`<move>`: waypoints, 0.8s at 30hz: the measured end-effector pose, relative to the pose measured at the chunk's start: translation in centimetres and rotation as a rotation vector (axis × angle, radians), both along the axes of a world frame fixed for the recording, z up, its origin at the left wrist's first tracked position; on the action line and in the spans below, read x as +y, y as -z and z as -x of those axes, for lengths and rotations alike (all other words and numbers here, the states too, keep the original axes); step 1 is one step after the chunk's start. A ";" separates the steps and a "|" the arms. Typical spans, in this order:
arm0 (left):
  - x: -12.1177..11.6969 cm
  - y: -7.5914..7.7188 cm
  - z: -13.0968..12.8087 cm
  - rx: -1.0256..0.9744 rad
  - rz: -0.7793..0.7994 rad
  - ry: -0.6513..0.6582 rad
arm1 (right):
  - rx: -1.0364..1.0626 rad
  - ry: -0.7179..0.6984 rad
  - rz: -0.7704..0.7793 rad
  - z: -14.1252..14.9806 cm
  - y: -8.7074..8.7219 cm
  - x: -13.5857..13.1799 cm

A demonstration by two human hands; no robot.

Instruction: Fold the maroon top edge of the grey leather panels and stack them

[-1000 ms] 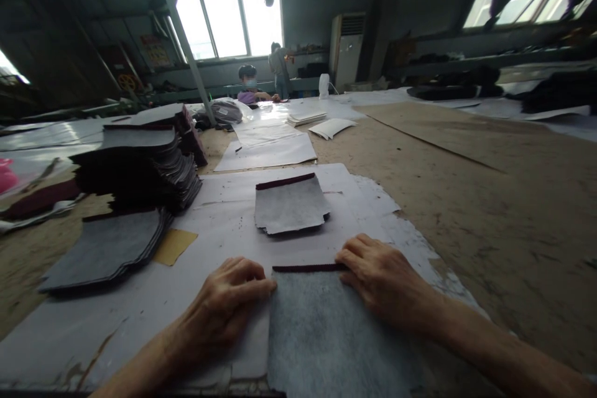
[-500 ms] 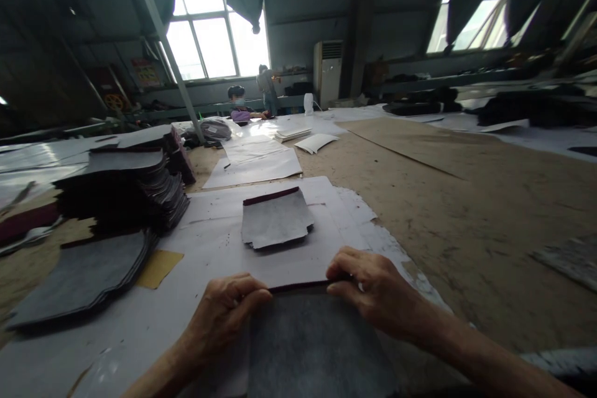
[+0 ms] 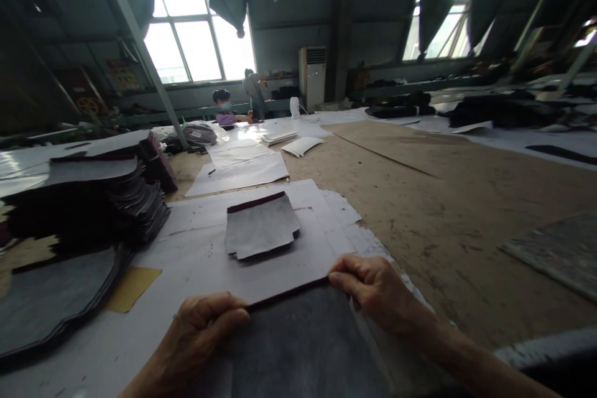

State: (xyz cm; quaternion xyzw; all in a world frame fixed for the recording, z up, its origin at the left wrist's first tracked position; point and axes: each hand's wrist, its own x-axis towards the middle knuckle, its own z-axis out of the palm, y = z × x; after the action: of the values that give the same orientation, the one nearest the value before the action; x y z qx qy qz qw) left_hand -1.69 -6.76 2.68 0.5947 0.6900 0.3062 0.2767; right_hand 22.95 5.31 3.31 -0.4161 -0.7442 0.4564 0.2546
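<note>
A grey fabric panel (image 3: 303,342) with a dark maroon folded top edge is stretched between my hands, its lower part running out of the picture. My left hand (image 3: 200,329) pinches the left end of that edge between thumb and fingers. At the right end, my right hand (image 3: 373,289) pinches the same edge, slightly higher, so the edge slants up to the right. Beyond them lies a smaller grey piece (image 3: 261,227) with a maroon strip along its top and notched lower corners, flat on the white paper (image 3: 186,286).
A tall stack of dark panels (image 3: 116,199) stands at the left, with a lower grey stack (image 3: 56,298) and a yellow-brown card (image 3: 133,289) before it. White sheets (image 3: 242,171) lie further back. Two people are at the far side. A grey slab (image 3: 559,249) lies at right.
The view has turned a little to the right. My hands are further apart, and the held edge, nearly level before, now tilts up to the right. Both hands keep their pinch.
</note>
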 end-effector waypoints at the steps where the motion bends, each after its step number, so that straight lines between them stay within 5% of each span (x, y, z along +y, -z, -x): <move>1: 0.0 0.0 0.1 -0.013 -0.013 0.008 | -0.003 -0.003 -0.027 0.0 -0.1 0.0; 4: -0.1 -0.1 0.4 -0.045 -0.063 -0.021 | 0.005 -0.085 -0.017 0.0 -0.6 0.3; 8: 0.1 0.1 0.4 -0.099 -0.065 -0.052 | 0.171 -0.249 0.237 0.1 -1.4 0.8; 15: 0.1 0.4 0.4 -0.361 0.070 -0.095 | 0.476 -0.226 0.524 0.6 -0.6 2.2; 20: 0.2 0.1 0.1 -0.491 0.150 -0.122 | 0.261 -0.211 0.343 1.3 -1.5 2.2; 24: 0.0 0.0 0.0 -0.325 0.094 -0.126 | -0.057 -0.231 0.013 2.2 -2.3 1.5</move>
State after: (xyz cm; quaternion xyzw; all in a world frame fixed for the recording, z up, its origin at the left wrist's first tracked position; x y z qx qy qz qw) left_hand -1.71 -6.73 2.70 0.4792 0.6856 0.3823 0.3926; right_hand 20.76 6.82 5.59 -0.3418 -0.7911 0.4756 0.1763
